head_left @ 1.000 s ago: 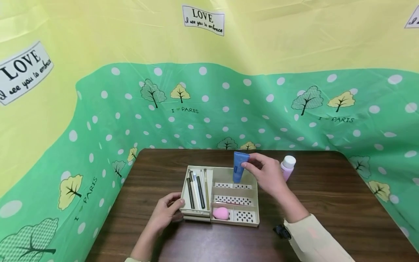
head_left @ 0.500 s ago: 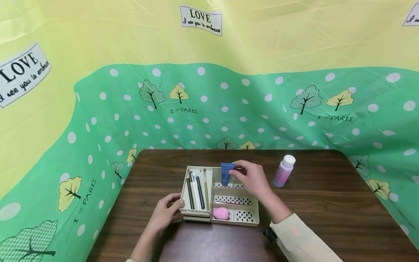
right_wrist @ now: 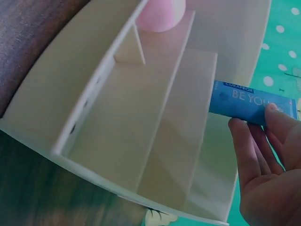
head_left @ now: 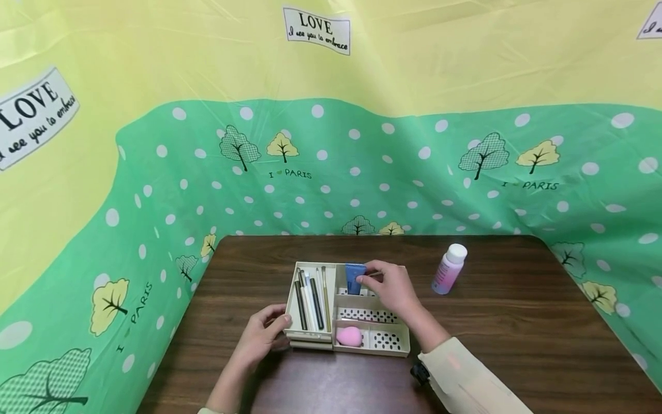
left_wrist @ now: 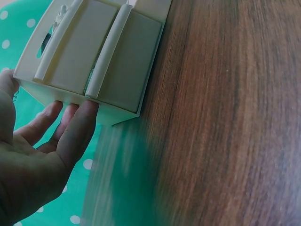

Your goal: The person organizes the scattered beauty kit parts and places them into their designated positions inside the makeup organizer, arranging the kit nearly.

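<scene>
My right hand point(head_left: 394, 286) pinches a small blue toothpaste tube point(head_left: 353, 280) between thumb and fingers. The tube stands upright in the back compartment of a cream desktop organizer point(head_left: 372, 351). In the right wrist view, white lettering shows on the toothpaste tube point(right_wrist: 244, 104), and its lower end is partly hidden behind a divider. With the thumb at the top edge and the fingers against the side wall, my left hand point(head_left: 262, 332) grips the organizer's left side. Two drawer fronts point(left_wrist: 127, 66) lie close to those fingers in the left wrist view.
Several slim brushes and pens point(head_left: 312, 302) lie in the organizer's raised left tray. A pink makeup sponge point(head_left: 349, 337) sits in the front compartment, with a thin stick in the middle one. A pink bottle with a white cap point(head_left: 449, 270) stands on the brown table point(head_left: 501, 310), right of the organizer.
My right hand has carried the toothpaste tube left and down, from above the back compartment into its left part. The left hand and the organizer have stayed in place.
</scene>
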Tool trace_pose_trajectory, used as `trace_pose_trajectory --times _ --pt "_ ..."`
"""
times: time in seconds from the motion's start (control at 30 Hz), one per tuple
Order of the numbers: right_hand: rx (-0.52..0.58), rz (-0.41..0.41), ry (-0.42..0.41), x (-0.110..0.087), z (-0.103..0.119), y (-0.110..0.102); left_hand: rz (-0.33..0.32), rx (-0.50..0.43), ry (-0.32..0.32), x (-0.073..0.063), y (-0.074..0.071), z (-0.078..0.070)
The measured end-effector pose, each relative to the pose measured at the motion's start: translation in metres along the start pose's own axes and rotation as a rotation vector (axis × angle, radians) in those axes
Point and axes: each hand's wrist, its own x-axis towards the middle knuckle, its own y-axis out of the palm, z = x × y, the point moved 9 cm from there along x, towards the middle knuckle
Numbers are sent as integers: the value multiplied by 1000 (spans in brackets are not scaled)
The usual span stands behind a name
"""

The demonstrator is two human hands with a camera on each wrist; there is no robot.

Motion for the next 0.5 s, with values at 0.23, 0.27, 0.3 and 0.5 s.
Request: trace_pose_trajectory --times 0.23,0.27,0.3,0.5 --pt "25 13 35 -1 -11 6 10 -3 -11 0 2 -1" --pt "34 13 40 -1 -13 6 9 -4 -12 0 2 -1" --pt "40 11 39 0 -14 7 7 -3 -11 0 1 -1" --pt "71 17 46 1 -20 9 6 -11 -6 0 1 -1"
